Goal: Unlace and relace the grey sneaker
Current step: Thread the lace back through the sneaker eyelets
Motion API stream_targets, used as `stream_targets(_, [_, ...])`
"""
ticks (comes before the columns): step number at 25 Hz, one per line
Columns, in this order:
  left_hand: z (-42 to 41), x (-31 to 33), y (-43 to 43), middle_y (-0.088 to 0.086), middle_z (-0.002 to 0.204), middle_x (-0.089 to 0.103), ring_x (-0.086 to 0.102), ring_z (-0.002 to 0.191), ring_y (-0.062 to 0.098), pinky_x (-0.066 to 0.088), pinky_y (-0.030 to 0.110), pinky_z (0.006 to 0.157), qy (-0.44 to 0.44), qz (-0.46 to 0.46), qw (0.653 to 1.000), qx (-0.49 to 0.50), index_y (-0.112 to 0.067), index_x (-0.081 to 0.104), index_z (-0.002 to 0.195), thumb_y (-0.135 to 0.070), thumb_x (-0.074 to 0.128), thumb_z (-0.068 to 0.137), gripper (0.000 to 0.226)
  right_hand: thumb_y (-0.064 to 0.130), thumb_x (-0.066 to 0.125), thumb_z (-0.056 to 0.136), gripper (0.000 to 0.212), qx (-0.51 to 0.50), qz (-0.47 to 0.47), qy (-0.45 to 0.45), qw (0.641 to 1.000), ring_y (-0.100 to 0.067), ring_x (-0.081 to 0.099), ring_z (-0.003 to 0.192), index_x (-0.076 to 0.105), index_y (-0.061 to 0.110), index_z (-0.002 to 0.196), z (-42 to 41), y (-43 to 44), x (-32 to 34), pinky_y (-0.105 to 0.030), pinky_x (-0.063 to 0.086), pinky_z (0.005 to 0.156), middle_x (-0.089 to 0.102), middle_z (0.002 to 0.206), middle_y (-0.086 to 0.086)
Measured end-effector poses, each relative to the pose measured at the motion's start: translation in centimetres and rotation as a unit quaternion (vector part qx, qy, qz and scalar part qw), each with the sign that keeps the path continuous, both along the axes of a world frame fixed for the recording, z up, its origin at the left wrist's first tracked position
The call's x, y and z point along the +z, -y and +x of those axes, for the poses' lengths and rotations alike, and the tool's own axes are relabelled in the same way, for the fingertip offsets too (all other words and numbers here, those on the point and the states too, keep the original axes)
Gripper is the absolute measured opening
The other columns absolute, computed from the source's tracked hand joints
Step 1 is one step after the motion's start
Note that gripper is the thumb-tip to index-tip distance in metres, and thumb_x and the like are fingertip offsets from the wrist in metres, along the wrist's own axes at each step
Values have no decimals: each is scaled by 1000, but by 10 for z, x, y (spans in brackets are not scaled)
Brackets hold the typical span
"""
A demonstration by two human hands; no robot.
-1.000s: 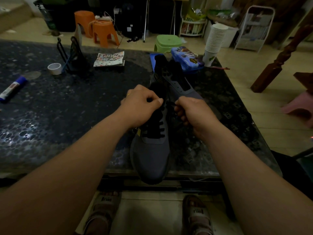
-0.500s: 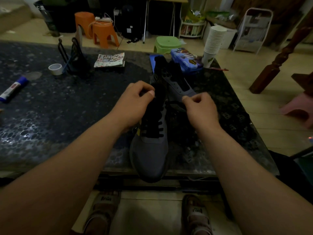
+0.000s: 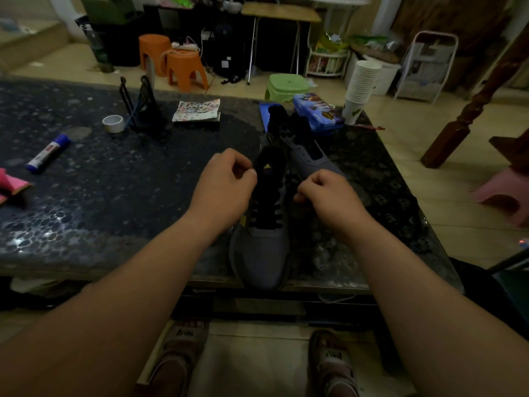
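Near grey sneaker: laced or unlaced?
Laced low down: black lace crosses the lower eyelets of the grey mesh sneaker; top rows too dark to tell.

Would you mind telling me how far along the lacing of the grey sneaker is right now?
Done: the black lace crosses the lower eyelets of the grey sneaker. In hand: the left hand and right hand each seem to pinch the lace beside the tongue, at the top rows. Left: the top rows and the knot; one frame cannot show whether the lace is coming out or going in.
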State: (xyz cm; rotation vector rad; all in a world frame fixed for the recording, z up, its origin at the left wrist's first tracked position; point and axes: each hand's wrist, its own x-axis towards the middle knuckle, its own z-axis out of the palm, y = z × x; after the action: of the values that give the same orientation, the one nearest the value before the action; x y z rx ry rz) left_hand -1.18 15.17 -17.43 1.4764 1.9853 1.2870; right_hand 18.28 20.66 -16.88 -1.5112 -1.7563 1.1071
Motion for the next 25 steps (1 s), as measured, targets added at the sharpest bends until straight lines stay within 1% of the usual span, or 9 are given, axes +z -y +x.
stream_targets(2, [11,4,8,-4,92,64,59,82,10,51,34,76,-50,18,998,-36,-25,65,102,-23,67,93,10,14,61,100,14,12,-40,-66,997,-26,65,68,63,1,97,4,11,14,-27,52,55,70,73,-6])
stream_targets(6, [35,14,16,-9,80,63,58,72,5,48,33,68,-132,4,978,-163,-36,61,122,-28,68,94,30,12,53,104,12,56,-40,-115,991,-18,58,52,61,4,107,4,31,46,-30,51,48,67,70,-7])
stream_targets(9, [41,19,15,-5,77,64,61,72,13,49,38,65,-113,19,976,-183,-30,63,99,-28,65,96,4,7,48,104,15,77,-74,-190,976,-17,54,51,62,2,107,2,40,60,-31,50,48,65,69,-8])
stream_targets(12, [39,24,18,-5,73,65,62,68,12,53,45,65,-75,32,983,-165,-28,63,86,-27,65,97,11,3,42,100,26,40,-134,-299,944,-17,59,60,67,4,107,3,35,64,-32,55,58,68,76,-8])
stream_targets(15, [34,33,25,-10,71,67,59,60,5,51,35,57,-18,50,989,-140,-31,70,91,-27,65,99,10,-7,47,96,37,66,-41,-174,982,-11,70,89,71,12,116,2,27,57,-21,57,75,75,102,-1])
stream_targets(18, [27,45,29,-3,75,70,61,65,5,52,29,64,48,73,988,-124,-23,74,97,-21,60,103,16,-8,57,96,36,184,20,-106,977,-5,69,105,70,12,123,-10,34,45,-17,53,88,75,114,1])
stream_targets(21, [16,57,31,6,72,70,60,63,10,51,23,63,146,77,981,-101,-15,74,100,-25,51,109,27,20,66,100,10,176,75,-53,980,-3,63,80,75,16,102,-17,37,44,-24,49,73,75,92,-1])
stream_targets(23, [5,61,33,4,71,67,59,63,10,50,22,62,146,79,983,-79,-14,73,101,-30,49,110,31,33,68,99,19,127,116,-36,984,-2,57,67,74,17,91,-18,36,51,-23,44,63,70,79,-2])
stream_targets(25, [-3,59,32,4,69,64,56,61,10,48,26,61,101,69,990,-68,-12,71,94,-36,49,109,35,39,68,98,24,113,121,-47,985,-3,60,67,73,17,88,-18,37,61,-22,47,62,73,80,-1])
